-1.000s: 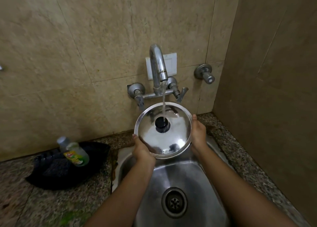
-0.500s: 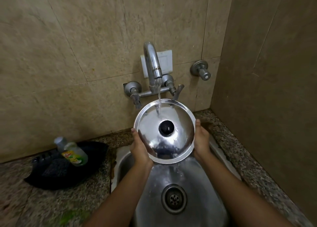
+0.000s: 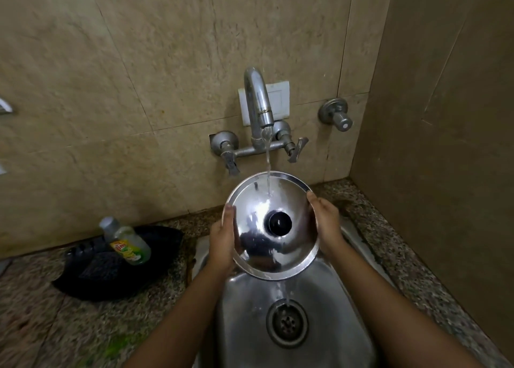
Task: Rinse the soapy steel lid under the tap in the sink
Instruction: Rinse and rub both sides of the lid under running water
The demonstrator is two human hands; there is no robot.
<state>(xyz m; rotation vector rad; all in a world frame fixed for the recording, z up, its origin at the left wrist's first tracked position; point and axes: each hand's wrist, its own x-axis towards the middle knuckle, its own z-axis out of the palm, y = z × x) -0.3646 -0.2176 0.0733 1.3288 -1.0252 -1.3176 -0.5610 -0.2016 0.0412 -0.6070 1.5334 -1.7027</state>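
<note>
A round steel lid [image 3: 289, 200] with a black knob [image 3: 279, 223] is held tilted over the steel sink [image 3: 250, 312], its top side facing me. My left hand [image 3: 224, 238] grips its left rim and my right hand [image 3: 326, 223] grips its right rim. Water runs from the tap [image 3: 257, 103] onto the upper part of the lid, just above the knob, and drips off the lower rim toward the drain [image 3: 287, 323].
A dish-soap bottle [image 3: 126, 242] lies on a black tray [image 3: 116, 267] on the granite counter [image 3: 55, 326] to the left. Tiled walls close in behind and on the right. A second valve [image 3: 336, 115] sticks out of the back wall.
The lid has been lowered a little and tipped, so the stream moved from the knob to the upper surface above it. Both hands keep their hold on the rim.
</note>
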